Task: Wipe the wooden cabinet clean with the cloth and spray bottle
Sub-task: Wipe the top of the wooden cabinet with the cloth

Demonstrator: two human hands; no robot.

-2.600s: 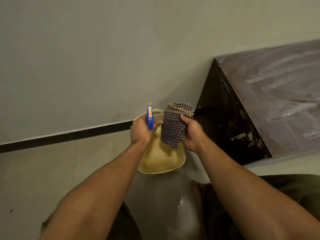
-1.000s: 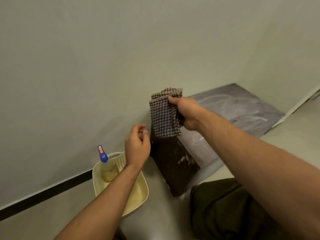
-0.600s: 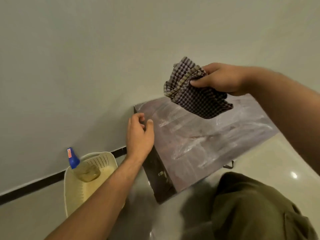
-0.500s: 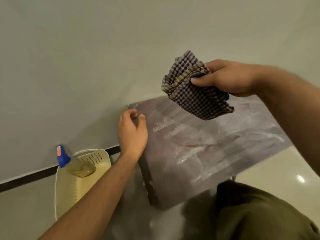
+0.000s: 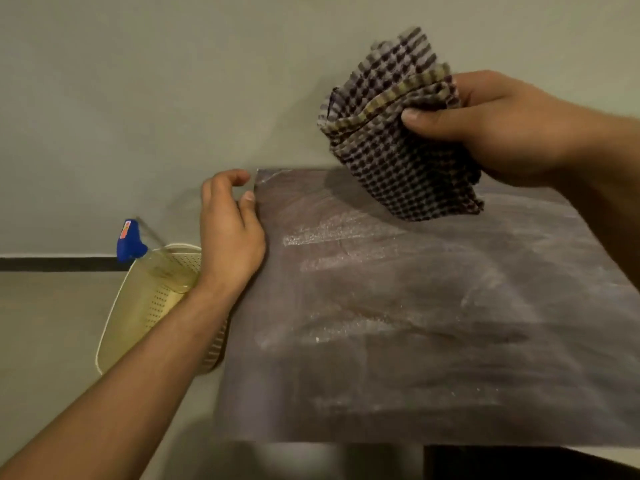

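The dark wooden cabinet (image 5: 415, 323) fills the lower right, its top streaked with pale, foamy smears. My right hand (image 5: 502, 129) holds a folded checked cloth (image 5: 398, 133) in the air above the cabinet's far edge. My left hand (image 5: 230, 230) rests at the cabinet's far left corner, fingers curled, thumb touching the edge, holding nothing. The spray bottle (image 5: 149, 261), clear with a blue nozzle, lies in the cream basket (image 5: 138, 306) to the left, apart from both hands.
A plain grey-green wall stands right behind the cabinet, with a black skirting strip (image 5: 59, 264) along its foot. Pale floor tiles lie to the left of the basket. Part of my dark trousers (image 5: 519, 462) shows below the cabinet's near edge.
My left hand put the spray bottle into the basket and moved to the cabinet's far left corner. My right hand lifted the cloth up over the cabinet top. My view swung onto the top.
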